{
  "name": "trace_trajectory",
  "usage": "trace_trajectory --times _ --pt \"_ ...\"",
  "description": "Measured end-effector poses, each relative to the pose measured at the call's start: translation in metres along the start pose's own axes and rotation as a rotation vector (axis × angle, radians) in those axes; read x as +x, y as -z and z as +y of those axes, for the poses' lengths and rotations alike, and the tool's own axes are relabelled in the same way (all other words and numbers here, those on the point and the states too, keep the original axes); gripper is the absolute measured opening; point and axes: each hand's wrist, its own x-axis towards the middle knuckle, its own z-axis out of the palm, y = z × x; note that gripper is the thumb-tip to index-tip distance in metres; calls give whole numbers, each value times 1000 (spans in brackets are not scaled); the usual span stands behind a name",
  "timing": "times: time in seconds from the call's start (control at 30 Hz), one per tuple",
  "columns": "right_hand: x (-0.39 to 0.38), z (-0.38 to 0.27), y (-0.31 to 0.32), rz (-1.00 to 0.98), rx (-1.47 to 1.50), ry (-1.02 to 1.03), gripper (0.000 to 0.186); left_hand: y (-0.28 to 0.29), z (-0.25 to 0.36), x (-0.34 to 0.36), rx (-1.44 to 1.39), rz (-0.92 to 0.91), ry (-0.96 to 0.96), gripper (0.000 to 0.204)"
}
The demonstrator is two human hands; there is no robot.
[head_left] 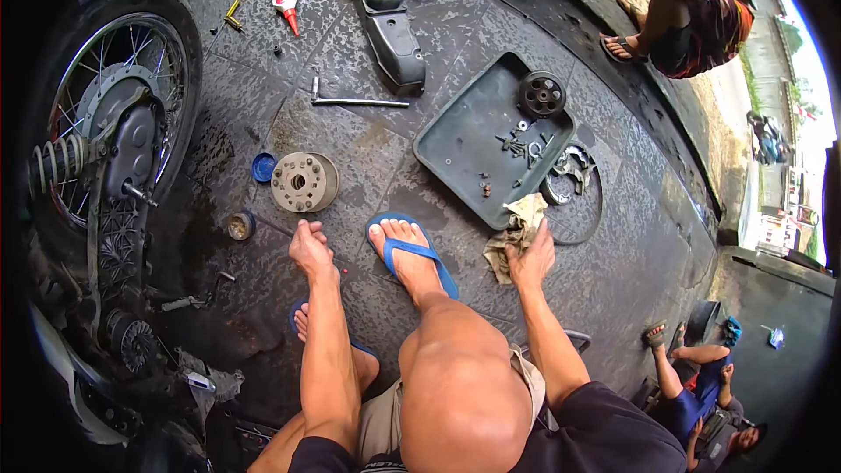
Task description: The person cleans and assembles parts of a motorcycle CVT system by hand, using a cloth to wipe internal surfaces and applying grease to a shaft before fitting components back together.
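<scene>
My left hand [312, 250] is closed, its fingers curled together just in front of a round, dusty metal clutch part [300, 182] with a centre hole and studs. Whatever those fingers hold, if anything, is hidden. With my right hand [533, 258] I grip a crumpled, stained cloth rag [526, 217] beside the near corner of a grey tray [455, 123]. A blue cap [263, 167] lies left of the clutch part. Nearer to me sits a small open tub [240, 226] with yellowish grease inside.
The tray holds a black pulley-like wheel [541, 95] and several bolts. A belt [597, 210] lies right of it. Farther off are an L-shaped wrench [359, 103], a grey cover [392, 44] and a white-red bottle [284, 5]. A motorcycle wheel [180, 61] stands left. Two people sit at right.
</scene>
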Motion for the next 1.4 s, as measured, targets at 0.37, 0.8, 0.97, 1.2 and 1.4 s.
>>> trace_trajectory --times 0.37,0.8,0.97,1.2,1.4 --pt "42 -161 139 -517 1135 355 22 -126 72 -186 -365 -1029 113 32" --pt "50 -377 294 -1098 2025 412 59 9 327 -261 -352 -284 -1354 42" --pt "-19 -419 350 -1650 1710 1065 62 128 332 -278 -211 -132 -1548 33" --pt "-172 -483 339 -1493 1014 1530 12 281 232 -232 -214 684 -1256 26" --pt "-181 -523 327 -1379 689 1886 27 470 206 -201 -85 1498 -638 56"
